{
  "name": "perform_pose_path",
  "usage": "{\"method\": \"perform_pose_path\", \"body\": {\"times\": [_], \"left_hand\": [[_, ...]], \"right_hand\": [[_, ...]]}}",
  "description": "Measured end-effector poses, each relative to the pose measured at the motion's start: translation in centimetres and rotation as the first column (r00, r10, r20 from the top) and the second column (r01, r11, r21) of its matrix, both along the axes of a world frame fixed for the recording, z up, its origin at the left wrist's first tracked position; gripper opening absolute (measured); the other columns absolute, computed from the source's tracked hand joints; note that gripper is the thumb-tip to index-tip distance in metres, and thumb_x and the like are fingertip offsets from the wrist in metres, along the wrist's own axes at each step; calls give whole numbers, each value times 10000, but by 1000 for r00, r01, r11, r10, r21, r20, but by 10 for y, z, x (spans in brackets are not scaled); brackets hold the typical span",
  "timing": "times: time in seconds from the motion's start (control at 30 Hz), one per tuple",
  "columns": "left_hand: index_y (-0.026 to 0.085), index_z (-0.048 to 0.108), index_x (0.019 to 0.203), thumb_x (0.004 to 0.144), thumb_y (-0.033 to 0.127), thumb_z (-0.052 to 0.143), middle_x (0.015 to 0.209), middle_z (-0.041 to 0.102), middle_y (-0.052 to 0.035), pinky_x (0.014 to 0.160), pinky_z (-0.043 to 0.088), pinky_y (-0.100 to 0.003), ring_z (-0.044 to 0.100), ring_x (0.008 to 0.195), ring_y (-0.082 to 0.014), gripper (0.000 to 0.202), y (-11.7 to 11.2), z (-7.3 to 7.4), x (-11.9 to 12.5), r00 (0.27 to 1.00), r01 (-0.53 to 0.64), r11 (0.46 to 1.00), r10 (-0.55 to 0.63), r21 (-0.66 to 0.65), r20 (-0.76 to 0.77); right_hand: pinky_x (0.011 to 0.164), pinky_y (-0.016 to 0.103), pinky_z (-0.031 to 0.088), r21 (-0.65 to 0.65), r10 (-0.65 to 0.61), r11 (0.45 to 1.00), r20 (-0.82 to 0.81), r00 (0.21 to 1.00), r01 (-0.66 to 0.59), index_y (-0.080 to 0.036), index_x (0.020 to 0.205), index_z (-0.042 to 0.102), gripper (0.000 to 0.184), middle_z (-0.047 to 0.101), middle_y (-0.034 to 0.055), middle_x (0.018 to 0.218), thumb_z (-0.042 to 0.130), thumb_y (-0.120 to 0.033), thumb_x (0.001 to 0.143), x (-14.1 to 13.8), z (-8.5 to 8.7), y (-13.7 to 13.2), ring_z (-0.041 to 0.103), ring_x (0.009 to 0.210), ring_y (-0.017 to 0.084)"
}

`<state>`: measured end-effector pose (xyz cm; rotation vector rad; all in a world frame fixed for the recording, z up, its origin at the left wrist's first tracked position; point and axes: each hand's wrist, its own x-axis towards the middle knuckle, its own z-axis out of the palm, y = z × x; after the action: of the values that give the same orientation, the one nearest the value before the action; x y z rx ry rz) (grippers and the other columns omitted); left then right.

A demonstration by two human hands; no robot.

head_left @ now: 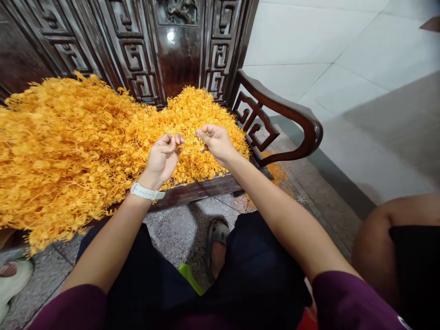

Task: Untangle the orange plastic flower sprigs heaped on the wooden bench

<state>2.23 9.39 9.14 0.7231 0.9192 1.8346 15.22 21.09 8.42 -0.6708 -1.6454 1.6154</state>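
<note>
My left hand (162, 156), with a pale watch strap on the wrist, is closed in a pinch over the pile's front part. A little to its right, my right hand (216, 141) pinches thumb against finger. Between the two hands is a small yellow plastic flower sprig (191, 145), which blends into the heap behind it, so its exact outline is hard to make out. Beneath and behind both hands spreads a big pile of yellow-orange plastic flower sprigs (75, 146), heaped along the seat of a dark carved wooden bench (202, 191).
The bench's curved armrest (299, 114) stands to the right, before a tiled wall (292, 36). Orange bits (277, 172) lie on the floor beside it. Another person's bare knee (374, 233) is at right, and a pale shoe (15, 279) at lower left. Something bright green (190, 278) shows between my legs.
</note>
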Motion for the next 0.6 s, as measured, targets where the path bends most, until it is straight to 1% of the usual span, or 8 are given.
{"method": "perform_pose_path", "body": {"times": [0.17,0.23,0.37,0.43,0.47,0.5,0.53,0.6], "left_hand": [[169,557,597,769,47,662,659,482,-22,763,505,-259,547,719,-147,235,-15,18,-17,997,-72,994,75,83,-34],[168,598,646,801,91,698,645,466,-12,751,529,-265,550,692,-144,199,-27,28,-34,997,-73,987,73,142,6],[163,646,767,943,207,673,630,457,2,668,541,-243,572,660,-136,184,-37,32,-73,988,-79,995,69,68,135],[155,665,829,1010,242,598,619,453,9,603,521,-223,565,622,-125,212,-33,24,-84,973,-90,996,92,-20,211],[147,684,882,1039,261,555,612,444,16,585,515,-218,546,596,-116,233,-29,20,-87,967,-86,995,93,-41,237],[134,703,948,1062,279,518,604,428,25,576,513,-215,520,569,-107,261,-26,16,-88,965,-77,996,86,-43,249],[120,715,1018,1076,292,496,594,407,36,573,513,-215,488,545,-98,285,-24,13,-87,967,-68,997,73,-31,245],[98,720,1107,1074,295,519,579,369,54,547,495,-210,426,512,-89,283,-21,10,-83,977,-46,999,46,-5,207]], "right_hand": [[480,219,403,-37,-369,927,102,924,374,-214,762,460,300,469,-37,679,520,-258,1053,7,-5,36,410,534,82],[472,215,388,-30,-415,905,155,897,424,-217,752,432,316,462,-45,656,450,-222,1067,23,-4,51,383,508,78],[487,229,430,-15,-186,981,235,954,195,-176,786,588,211,606,-8,695,648,-244,977,45,7,47,466,506,79],[548,231,483,-2,150,988,285,947,-156,-155,886,697,141,695,29,794,756,-281,912,45,19,26,565,593,95],[593,231,507,-2,370,921,313,875,-389,-153,937,730,162,724,40,852,790,-296,888,43,26,12,605,656,103],[642,231,526,-20,588,784,342,733,-620,-155,977,748,195,739,44,898,811,-308,873,40,33,-3,634,718,109],[681,232,536,-62,766,589,361,532,-806,-156,997,756,221,743,43,920,825,-317,863,38,41,-17,650,763,114],[714,244,549,-206,937,180,335,104,-962,-143,989,759,251,743,48,912,857,-316,837,34,54,-38,672,796,132]]}}
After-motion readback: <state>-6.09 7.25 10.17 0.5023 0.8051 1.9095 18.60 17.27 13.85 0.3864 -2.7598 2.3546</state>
